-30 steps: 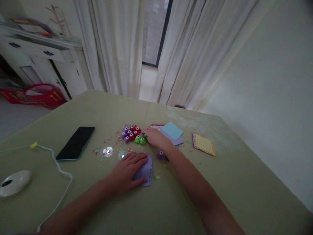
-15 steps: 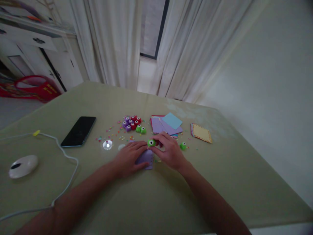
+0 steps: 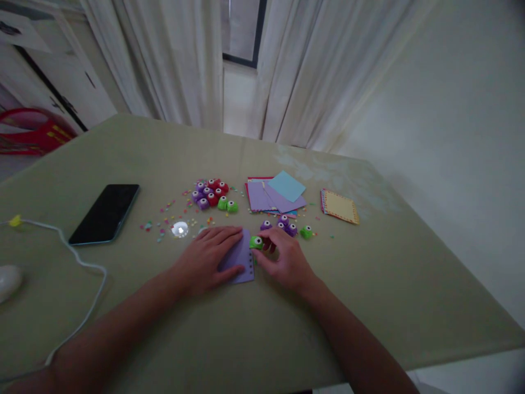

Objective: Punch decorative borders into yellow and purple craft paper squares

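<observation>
One purple card (image 3: 238, 262) lies on a pale green table (image 3: 229, 339), pressed by a person's left hand (image 3: 211, 254), spread palm down with its fingers close together and its thumb apart. The right hand (image 3: 287, 257) is partly closed, pinching a green punch (image 3: 256, 242) between thumb and fingers at the card's right edge, where a row of small holes (image 3: 251, 262) shows. Something dark red appears among those fingers, too small to identify.

Just beyond the right hand sit several purple punches (image 3: 292, 229), with a loose green punch (image 3: 305, 232) at their right. Farther left, more purple punches (image 3: 203, 204) crowd against red punches (image 3: 212, 198), two green ones (image 3: 232, 206) beside them. Colored confetti (image 3: 167, 221) is scattered around the group and near a shiny disc (image 3: 180, 229).

A pale blue card (image 3: 287, 186) tops an overlapping card pile (image 3: 258, 198) beyond the hands; a stack of yellow-topped cards (image 3: 339, 206) lies to its right. At left are a black phone (image 3: 105, 214), a white cable (image 3: 98, 290) and part of a white mouse (image 3: 8, 282). Curtains (image 3: 184, 65) flank a narrow window (image 3: 241, 27) behind the table, and a red bag (image 3: 45, 134) stands by a cabinet (image 3: 61, 71).
</observation>
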Demonstrator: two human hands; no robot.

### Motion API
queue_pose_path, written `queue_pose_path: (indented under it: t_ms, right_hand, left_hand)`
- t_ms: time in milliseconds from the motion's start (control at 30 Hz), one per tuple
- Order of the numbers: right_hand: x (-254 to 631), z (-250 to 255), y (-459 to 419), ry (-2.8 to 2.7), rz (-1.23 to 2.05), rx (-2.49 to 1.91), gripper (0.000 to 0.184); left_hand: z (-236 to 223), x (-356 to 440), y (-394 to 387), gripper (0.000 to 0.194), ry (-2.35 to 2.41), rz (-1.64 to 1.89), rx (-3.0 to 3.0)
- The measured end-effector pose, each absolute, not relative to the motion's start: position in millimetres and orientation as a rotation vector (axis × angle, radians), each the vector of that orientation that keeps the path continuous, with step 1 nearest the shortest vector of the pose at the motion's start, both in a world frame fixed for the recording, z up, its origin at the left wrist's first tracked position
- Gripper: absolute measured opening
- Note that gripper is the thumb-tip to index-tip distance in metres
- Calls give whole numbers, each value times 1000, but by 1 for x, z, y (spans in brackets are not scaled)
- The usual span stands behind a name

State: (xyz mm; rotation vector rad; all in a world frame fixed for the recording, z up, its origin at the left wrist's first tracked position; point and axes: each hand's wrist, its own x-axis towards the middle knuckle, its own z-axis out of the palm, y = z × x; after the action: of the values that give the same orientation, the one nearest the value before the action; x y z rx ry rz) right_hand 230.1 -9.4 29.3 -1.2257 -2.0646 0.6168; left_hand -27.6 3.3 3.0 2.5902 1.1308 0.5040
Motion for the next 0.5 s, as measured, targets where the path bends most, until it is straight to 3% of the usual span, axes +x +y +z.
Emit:
queue_pose_path:
  t_ms: [500]
  right_hand:
    - [241,24,-1,-2275,453,-1368,19]
  left_hand:
    - [17,-29,-10,74,1114,367,2642]
